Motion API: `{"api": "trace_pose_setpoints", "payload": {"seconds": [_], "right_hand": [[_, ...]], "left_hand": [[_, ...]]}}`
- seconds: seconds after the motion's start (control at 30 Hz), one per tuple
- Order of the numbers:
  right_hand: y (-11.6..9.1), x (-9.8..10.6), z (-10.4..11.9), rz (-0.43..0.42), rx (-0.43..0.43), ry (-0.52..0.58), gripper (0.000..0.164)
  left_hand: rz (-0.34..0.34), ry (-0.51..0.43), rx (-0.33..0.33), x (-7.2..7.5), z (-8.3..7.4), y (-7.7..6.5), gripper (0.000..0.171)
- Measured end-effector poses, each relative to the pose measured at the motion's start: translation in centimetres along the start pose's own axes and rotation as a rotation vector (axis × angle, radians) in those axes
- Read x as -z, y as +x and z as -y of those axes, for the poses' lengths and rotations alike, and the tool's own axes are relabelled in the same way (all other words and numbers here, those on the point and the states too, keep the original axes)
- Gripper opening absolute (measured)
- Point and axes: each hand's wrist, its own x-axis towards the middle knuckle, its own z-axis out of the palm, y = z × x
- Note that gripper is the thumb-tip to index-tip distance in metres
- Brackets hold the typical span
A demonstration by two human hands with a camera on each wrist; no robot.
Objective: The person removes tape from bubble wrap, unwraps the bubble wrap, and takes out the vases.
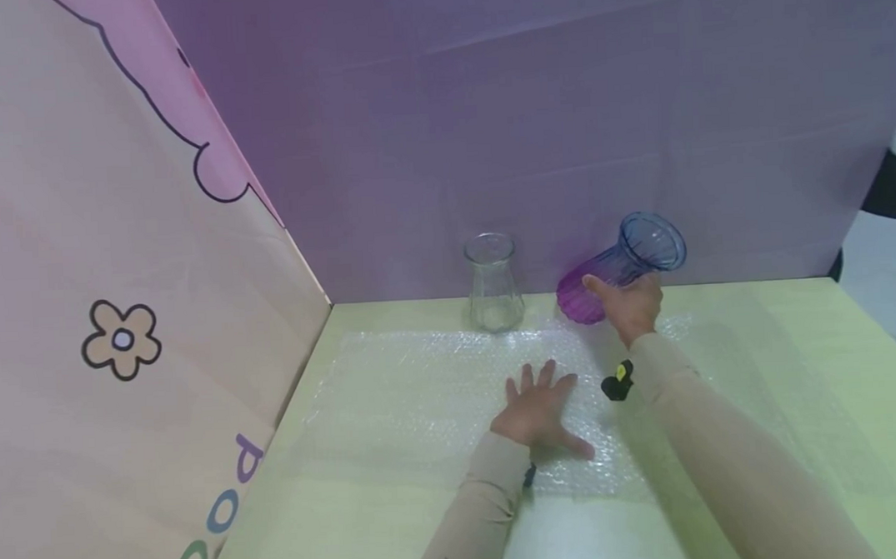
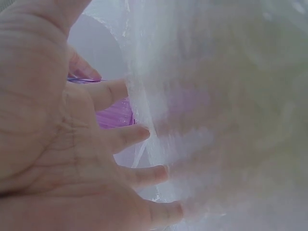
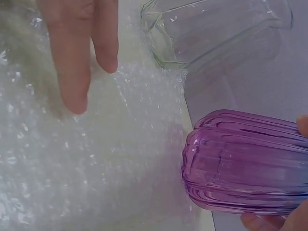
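My right hand (image 1: 633, 305) grips a ribbed glass vase (image 1: 594, 286), purple at its base and blue at the flared mouth. The vase tilts to the right over the table's back edge; in the right wrist view its purple base (image 3: 240, 163) points toward the bubble wrap (image 3: 96, 159). My left hand (image 1: 538, 411) rests with spread, straight fingers on the sheet of bubble wrap (image 1: 408, 398), which lies flat on the table. A clear glass vase (image 1: 495, 290) stands upright behind the wrap, left of the coloured one.
A pale yellow table (image 1: 278, 520) lies beneath everything. Behind it hangs a purple backdrop (image 1: 486, 128), and a printed panel with a flower (image 1: 123, 339) rises on the left. A white object with a black band (image 1: 886, 269) stands at the far right.
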Motion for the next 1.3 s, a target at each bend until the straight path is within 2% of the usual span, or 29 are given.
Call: {"api": "trace_pose_setpoints", "payload": {"seconds": [0.37, 0.6, 0.83, 1.3], "right_hand": [[0.7, 0.2, 0.0, 0.006, 0.065, -0.023, 0.117], [0.7, 0.2, 0.2, 0.032, 0.062, -0.07, 0.119], [0.4, -0.2, 0.6, 0.057, 0.055, -0.114, 0.118], [0.3, -1.1, 1.0, 0.066, 0.135, -0.178, 0.117]], "left_hand": [[0.027, 0.014, 0.003, 0.2, 0.2, 0.2, 0.12], [0.044, 0.012, 0.003, 0.2, 0.2, 0.2, 0.12], [0.038, 0.011, 0.005, 0.1, 0.1, 0.0, 0.119], [0.019, 0.053, 0.016, 0.3, -0.2, -0.2, 0.119]]}}
